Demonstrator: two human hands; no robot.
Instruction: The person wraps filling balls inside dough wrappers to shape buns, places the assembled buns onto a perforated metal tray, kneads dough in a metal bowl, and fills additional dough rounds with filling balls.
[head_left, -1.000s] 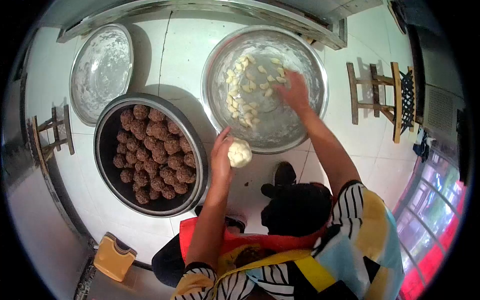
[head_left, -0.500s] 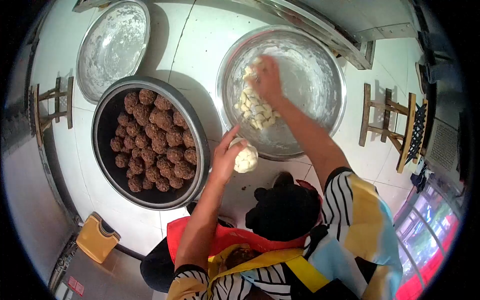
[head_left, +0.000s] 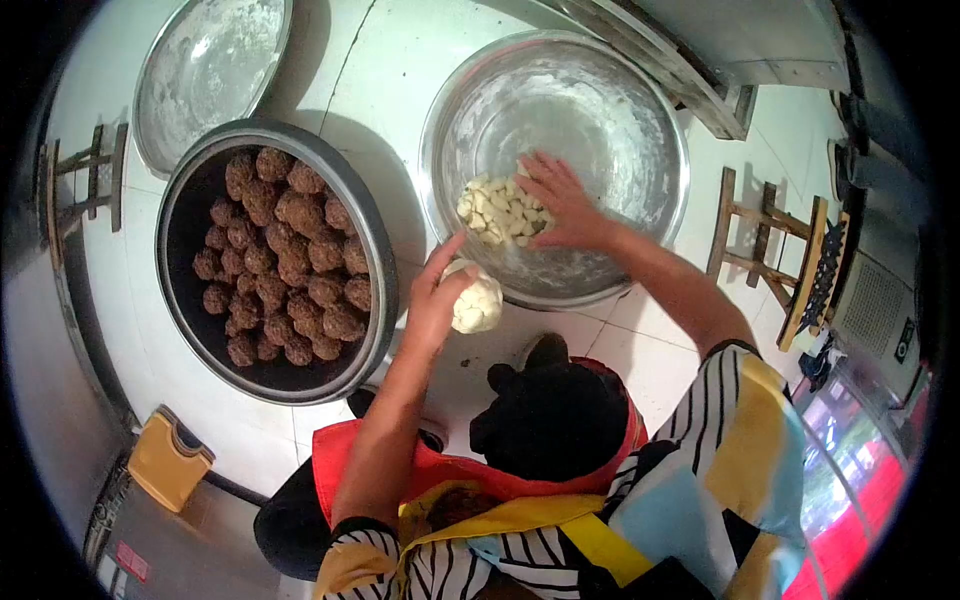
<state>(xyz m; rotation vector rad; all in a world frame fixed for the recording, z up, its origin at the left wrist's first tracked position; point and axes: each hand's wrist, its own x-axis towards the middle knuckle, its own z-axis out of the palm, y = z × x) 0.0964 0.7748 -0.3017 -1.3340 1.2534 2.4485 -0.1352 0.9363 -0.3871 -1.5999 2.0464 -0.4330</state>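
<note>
My left hand (head_left: pixel 437 297) is wrapped round a pale, lumpy ball (head_left: pixel 477 303) just outside the near rim of a wide metal basin (head_left: pixel 600 120). Inside the basin, small pale pieces (head_left: pixel 492 210) lie bunched together at the left. My right hand (head_left: pixel 562 205) is in the basin with its fingers spread, touching the right side of that bunch. White powdery smears mark the basin's inner surface. To the left of my left hand is a dark round tub (head_left: pixel 375 260) with many brown, rough balls (head_left: pixel 300 262) in it.
A powder-streaked metal tray or lid (head_left: pixel 210 75) lies behind the tub. Wooden folding stools stand at the right (head_left: pixel 765 240) and far left (head_left: pixel 92 190). A yellow plastic stool (head_left: pixel 168 460) is at the lower left. A metal-edged frame (head_left: pixel 690 85) runs behind the basin.
My right hand has swept from the basin's right side across to the left, then nearer to me. The scattered pale pieces are now gathered in one bunch. My left hand still holds the ball.
</note>
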